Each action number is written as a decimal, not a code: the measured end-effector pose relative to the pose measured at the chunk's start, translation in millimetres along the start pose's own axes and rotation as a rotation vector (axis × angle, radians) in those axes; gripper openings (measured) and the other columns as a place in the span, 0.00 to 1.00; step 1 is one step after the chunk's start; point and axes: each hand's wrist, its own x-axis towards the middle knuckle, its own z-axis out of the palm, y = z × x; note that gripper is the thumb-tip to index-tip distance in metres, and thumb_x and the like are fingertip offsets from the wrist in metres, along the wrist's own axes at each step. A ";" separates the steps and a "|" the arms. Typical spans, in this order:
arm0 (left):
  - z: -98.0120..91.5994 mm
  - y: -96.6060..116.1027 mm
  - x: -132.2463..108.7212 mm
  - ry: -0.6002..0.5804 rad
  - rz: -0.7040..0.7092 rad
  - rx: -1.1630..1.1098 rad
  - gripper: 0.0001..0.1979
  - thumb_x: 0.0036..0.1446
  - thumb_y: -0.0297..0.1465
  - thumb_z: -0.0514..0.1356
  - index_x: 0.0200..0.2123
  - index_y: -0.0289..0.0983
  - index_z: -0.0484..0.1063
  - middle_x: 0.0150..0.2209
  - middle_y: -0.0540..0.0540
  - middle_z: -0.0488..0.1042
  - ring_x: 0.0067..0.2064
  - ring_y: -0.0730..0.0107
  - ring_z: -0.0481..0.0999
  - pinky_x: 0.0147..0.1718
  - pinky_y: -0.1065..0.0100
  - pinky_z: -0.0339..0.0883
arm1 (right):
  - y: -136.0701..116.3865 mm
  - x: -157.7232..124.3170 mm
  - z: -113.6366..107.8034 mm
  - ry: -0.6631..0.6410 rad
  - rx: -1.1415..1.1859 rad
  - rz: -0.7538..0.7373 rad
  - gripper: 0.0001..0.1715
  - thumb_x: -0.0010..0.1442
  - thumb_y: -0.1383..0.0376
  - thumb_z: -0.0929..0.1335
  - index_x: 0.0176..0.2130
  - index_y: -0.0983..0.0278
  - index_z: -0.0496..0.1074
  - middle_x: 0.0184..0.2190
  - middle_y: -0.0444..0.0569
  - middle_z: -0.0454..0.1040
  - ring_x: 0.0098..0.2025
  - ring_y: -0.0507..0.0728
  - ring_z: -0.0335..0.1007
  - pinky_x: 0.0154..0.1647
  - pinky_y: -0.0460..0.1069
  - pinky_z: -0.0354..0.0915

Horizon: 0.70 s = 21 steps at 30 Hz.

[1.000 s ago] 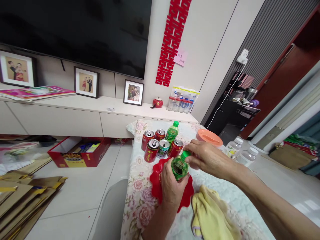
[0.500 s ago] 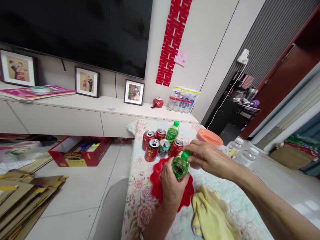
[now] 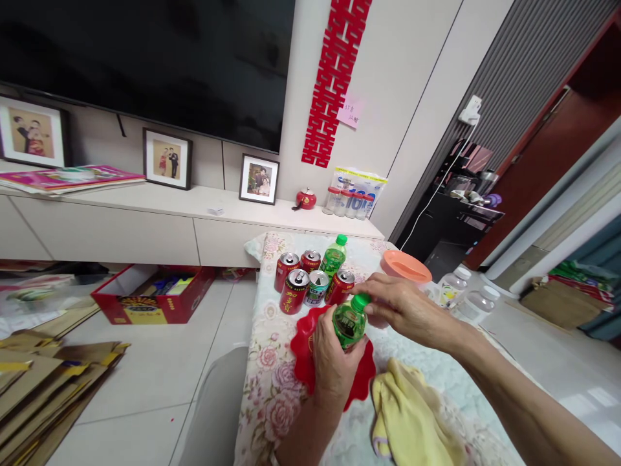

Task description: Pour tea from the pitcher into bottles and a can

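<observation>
A small green bottle point(image 3: 350, 321) is held up just above the desk point(image 3: 270, 388), tilted a little away from the camera. It is wrapped from below by the left hand point(image 3: 334, 366), whose grip is clamped around the lower body so that only the label and shoulder can be seen. At the top, the green cap point(image 3: 361, 301) is pinched by the right hand point(image 3: 405, 307), its grip closed on the cap with the fingertips curled over from the right side.

Directly beneath the bottle and the left hand, a red plate point(image 3: 303, 349) with a scalloped edge is laid on the flowered cloth of the desk. Just behind the plate, a cluster of cans point(image 3: 294, 291) is lined up upright, four red and one green-and-silver, and a taller green bottle point(image 3: 334, 255) is stood among them at the back. To the right, an orange-lidded tub point(image 3: 406, 265) is partly hidden by the right hand. Nearer the camera, a yellow cloth point(image 3: 412, 414) is crumpled beside the plate, under the right forearm.
</observation>
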 end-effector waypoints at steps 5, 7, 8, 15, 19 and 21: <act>-0.5 1.5 0.5 0.002 -0.026 0.010 0.38 0.48 0.25 0.74 0.61 0.39 0.64 0.52 0.35 0.80 0.52 0.41 0.83 0.49 0.44 0.79 | 0.7 1.9 6.2 0.015 -0.019 0.018 0.15 0.73 0.66 0.63 0.52 0.63 0.77 0.43 0.55 0.76 0.44 0.62 0.73 0.45 0.56 0.66; -0.9 1.9 0.8 0.000 -0.022 0.006 0.38 0.48 0.25 0.74 0.61 0.39 0.64 0.52 0.36 0.81 0.52 0.41 0.83 0.49 0.44 0.79 | 0.9 2.2 7.3 0.019 -0.019 0.029 0.15 0.74 0.64 0.63 0.51 0.64 0.77 0.43 0.56 0.75 0.43 0.62 0.73 0.45 0.57 0.66; -1.0 1.8 0.8 -0.002 -0.017 0.004 0.38 0.48 0.25 0.74 0.61 0.39 0.64 0.52 0.36 0.81 0.52 0.41 0.83 0.49 0.45 0.79 | 1.1 2.4 7.6 0.022 -0.016 0.033 0.15 0.74 0.63 0.63 0.50 0.64 0.77 0.43 0.56 0.75 0.43 0.63 0.73 0.45 0.58 0.67; -0.4 -0.1 -0.1 -0.006 -0.005 0.015 0.38 0.49 0.25 0.73 0.62 0.38 0.63 0.53 0.35 0.81 0.52 0.41 0.84 0.48 0.44 0.79 | 6.3 2.0 10.1 0.078 0.056 0.031 0.18 0.74 0.52 0.67 0.49 0.63 0.76 0.41 0.53 0.76 0.41 0.59 0.75 0.44 0.54 0.69; -0.2 1.0 -0.4 0.003 0.003 0.027 0.38 0.49 0.25 0.72 0.62 0.39 0.63 0.52 0.35 0.81 0.52 0.41 0.84 0.49 0.45 0.78 | 7.5 -0.4 14.4 0.144 0.060 0.052 0.24 0.73 0.46 0.67 0.47 0.65 0.77 0.38 0.53 0.75 0.37 0.58 0.73 0.39 0.53 0.68; -0.5 1.5 -0.3 0.002 0.014 0.034 0.38 0.49 0.25 0.71 0.62 0.38 0.63 0.52 0.35 0.81 0.53 0.41 0.84 0.49 0.45 0.78 | 7.0 -0.6 14.5 0.142 0.057 0.039 0.22 0.73 0.49 0.67 0.46 0.65 0.77 0.38 0.53 0.75 0.37 0.58 0.72 0.40 0.54 0.68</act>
